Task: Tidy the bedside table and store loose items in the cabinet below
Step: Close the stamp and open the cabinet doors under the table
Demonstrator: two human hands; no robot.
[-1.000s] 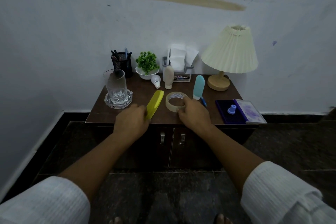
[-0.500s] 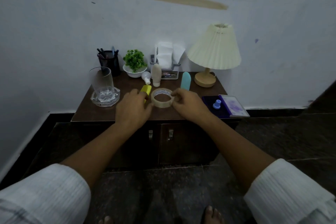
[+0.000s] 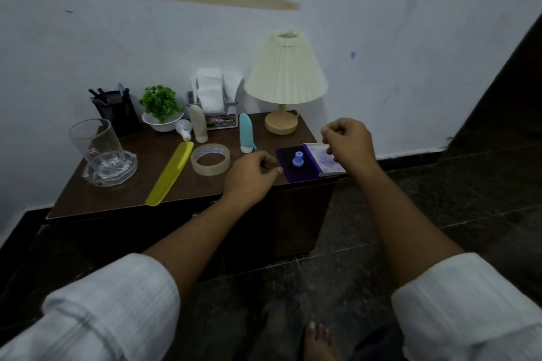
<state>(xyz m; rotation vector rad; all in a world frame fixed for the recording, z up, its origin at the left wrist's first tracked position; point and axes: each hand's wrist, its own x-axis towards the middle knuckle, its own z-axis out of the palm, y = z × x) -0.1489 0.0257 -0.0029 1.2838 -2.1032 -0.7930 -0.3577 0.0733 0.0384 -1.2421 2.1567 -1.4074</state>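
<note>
Both hands are loosely curled and hold nothing. The left hand (image 3: 252, 176) is just beside the open purple ink pad (image 3: 296, 167), and the right hand (image 3: 347, 143) hovers over its lid.

My left forearm is blocking the cabinet (image 3: 296, 214) front, so I'm not seeing any doors or handles. The right grip (image 3: 347, 142) is covering part of the stamp pad (image 3: 296, 168) lid. The tissue holder (image 3: 221, 121) label is reading too blurry.
</note>
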